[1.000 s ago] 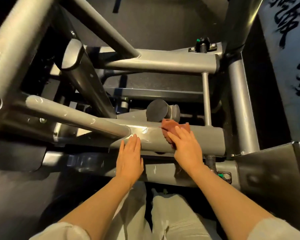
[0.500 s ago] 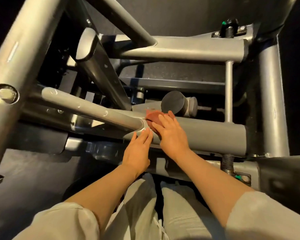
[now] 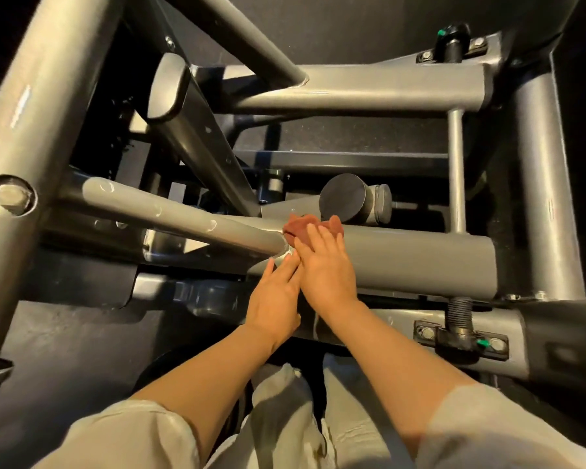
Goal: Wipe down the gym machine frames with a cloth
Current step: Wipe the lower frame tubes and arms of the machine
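A thick grey horizontal frame tube (image 3: 420, 262) crosses the middle of the view. A thinner grey tube (image 3: 170, 214) joins it from the left at a weld. A crumpled reddish-brown cloth (image 3: 300, 228) lies on the joint. My right hand (image 3: 325, 265) presses the cloth onto the tube with straight fingers. My left hand (image 3: 278, 299) rests flat on the front of the thick tube, just left of and touching the right hand.
A large slanted tube with a bolt (image 3: 7, 198) stands at the left. An upper crossbar (image 3: 369, 86) and a vertical post (image 3: 545, 198) frame the back and right. A black round cap (image 3: 344, 201) sits just behind the cloth. A bracket with a threaded bolt (image 3: 459, 333) lies lower right.
My right hand has slid the cloth leftward along the thick tube to the weld joint. The left hand stayed on the tube, and the two hands now touch.
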A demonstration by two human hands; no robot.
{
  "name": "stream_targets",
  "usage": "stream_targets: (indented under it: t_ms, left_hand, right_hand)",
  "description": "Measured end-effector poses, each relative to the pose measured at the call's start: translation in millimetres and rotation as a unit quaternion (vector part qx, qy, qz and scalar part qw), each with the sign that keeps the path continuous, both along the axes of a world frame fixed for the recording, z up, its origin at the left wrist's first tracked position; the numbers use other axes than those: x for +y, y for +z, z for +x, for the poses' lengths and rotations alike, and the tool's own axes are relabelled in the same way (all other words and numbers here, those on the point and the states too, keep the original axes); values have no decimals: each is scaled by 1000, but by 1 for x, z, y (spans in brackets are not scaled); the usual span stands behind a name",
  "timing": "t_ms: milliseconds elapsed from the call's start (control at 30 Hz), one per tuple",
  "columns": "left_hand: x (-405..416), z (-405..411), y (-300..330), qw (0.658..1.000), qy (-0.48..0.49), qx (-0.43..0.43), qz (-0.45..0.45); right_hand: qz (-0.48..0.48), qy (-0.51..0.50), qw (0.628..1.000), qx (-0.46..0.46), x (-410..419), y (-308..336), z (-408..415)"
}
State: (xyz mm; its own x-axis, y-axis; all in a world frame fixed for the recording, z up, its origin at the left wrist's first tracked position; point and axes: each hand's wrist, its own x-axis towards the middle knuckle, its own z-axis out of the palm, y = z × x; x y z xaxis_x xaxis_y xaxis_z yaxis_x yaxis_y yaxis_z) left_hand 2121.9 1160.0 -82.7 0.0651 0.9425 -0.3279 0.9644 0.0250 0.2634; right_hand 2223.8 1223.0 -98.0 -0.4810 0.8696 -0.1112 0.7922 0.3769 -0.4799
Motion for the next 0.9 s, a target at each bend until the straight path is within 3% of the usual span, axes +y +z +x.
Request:
stream_targets:
  t_ms: [67,200,300,467,600,767,900]
  left_hand:
    - [-4,-1,4,1000,-29,6,5]
    - [-19,-11,7,997,19,-21,66]
    - [-31,-23,-4,996,23,-7,85]
    - [-34,-33,-6,996,26,-19,88]
    - [-32,-36,-2,997,4,-2,79]
    - [-28,-34,-1,997,-22,17,70]
    - [-24,-33,1,997,-25,38,65]
  right_hand:
    - [8,-3,1000,-12,2,-1,26]
    - [25,-158,987,-30,-17,-4,92]
    - [39,-221,973,-48,-41,-6,81]
    - [64,-62,996,-24,-58,-4,-14]
    - [67,-13,997,-27,-51,-4,1]
    - [36,-192,976,-95,-43,-3,92]
    - [-2,-284,952,-114,-47,5,63]
